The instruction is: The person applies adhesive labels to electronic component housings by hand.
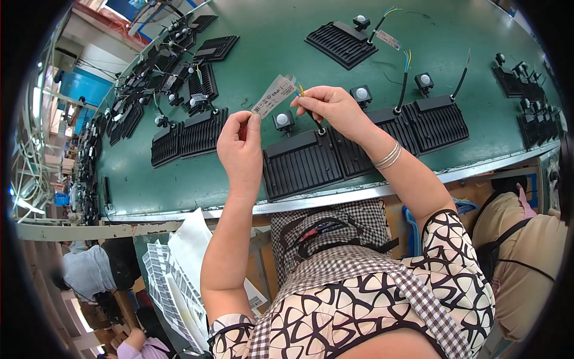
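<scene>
A metal front edge (382,189) crosses mid-frame, just below a row of black lamps (302,164). The green surface (266,36) shows widely at top centre, and in a strip at the lower left above that edge.

The left hand (241,143) is raised left of centre, thumb and fingers pinched on the lower end of a printed label (274,99), which tilts up to the right. The right hand (344,116) reaches in from the right, fingers closed on coloured wires (301,91) beside the label's upper end; whether these touch, I cannot tell.

The row counts three lamps, each with one sensor; one more lamp (342,45) lies at upper centre-right, its cable bearing one label. Lamps crowding the upper left overlap too much to count.
</scene>
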`<action>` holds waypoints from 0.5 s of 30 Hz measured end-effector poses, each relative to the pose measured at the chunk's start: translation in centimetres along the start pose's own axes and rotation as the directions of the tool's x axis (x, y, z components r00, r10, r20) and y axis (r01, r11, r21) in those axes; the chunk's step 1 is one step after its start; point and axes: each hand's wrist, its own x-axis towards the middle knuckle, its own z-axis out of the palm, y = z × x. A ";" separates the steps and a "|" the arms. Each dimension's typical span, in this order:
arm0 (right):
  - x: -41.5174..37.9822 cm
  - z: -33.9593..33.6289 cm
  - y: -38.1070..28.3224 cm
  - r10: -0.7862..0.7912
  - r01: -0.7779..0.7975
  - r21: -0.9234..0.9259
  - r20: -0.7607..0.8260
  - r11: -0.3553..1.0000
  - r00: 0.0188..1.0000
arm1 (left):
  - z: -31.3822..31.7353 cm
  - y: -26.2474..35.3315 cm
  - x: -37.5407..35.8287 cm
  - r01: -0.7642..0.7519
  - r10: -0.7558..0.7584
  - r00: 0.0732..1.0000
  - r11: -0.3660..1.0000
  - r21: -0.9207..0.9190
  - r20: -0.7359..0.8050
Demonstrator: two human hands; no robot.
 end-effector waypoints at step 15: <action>0.6 -0.5 -0.2 -0.024 0.024 0.067 -0.002 0.997 1.000 | -0.1 -0.1 0.1 0.002 -0.003 0.999 1.000 0.018 0.038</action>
